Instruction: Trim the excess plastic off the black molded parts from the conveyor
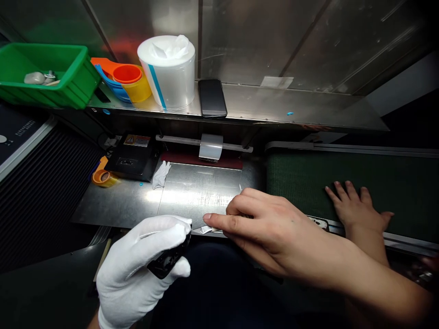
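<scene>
A shiny metal table sits under a shelf. The gloved left hand squeezes a small black part. Just beside it, the bare right hand pinches a clear film strip, not yet stuck on

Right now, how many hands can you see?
3: a white-gloved left hand holding a small black object, a bare right hand beside it, and another person's hand on the green belt.

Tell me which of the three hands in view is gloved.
The left hand, in a white fabric glove, gripping a small black object. The right hand is bare, as is the other person's hand flat on the green conveyor belt.
</scene>
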Tool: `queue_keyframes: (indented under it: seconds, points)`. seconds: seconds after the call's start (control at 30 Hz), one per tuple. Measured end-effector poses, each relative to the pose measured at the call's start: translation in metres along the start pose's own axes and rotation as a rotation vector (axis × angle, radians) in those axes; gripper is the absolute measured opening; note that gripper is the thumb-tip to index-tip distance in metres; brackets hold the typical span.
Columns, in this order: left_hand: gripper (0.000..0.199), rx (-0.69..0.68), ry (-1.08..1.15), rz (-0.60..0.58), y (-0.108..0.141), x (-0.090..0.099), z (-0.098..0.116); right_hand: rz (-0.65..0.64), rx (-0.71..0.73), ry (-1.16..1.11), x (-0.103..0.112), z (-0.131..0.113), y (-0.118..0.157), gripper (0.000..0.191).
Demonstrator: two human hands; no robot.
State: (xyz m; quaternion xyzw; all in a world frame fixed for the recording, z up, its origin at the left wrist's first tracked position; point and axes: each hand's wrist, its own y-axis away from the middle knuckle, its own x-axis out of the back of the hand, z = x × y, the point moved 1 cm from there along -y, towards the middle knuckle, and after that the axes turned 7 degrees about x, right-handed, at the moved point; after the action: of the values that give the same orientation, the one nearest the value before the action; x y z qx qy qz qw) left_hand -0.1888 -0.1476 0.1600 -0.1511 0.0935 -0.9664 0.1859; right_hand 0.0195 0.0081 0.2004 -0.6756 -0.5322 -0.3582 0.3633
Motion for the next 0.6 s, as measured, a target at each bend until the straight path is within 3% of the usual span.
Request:
queue_keyframes:
  seconds: [0.6]
  points:
    - [0.026, 0.029, -0.007, 0.088, 0.009, 0.006, 0.002, -0.042, 0.061, -0.010, -0.001, 0.001, -0.013, 0.039]
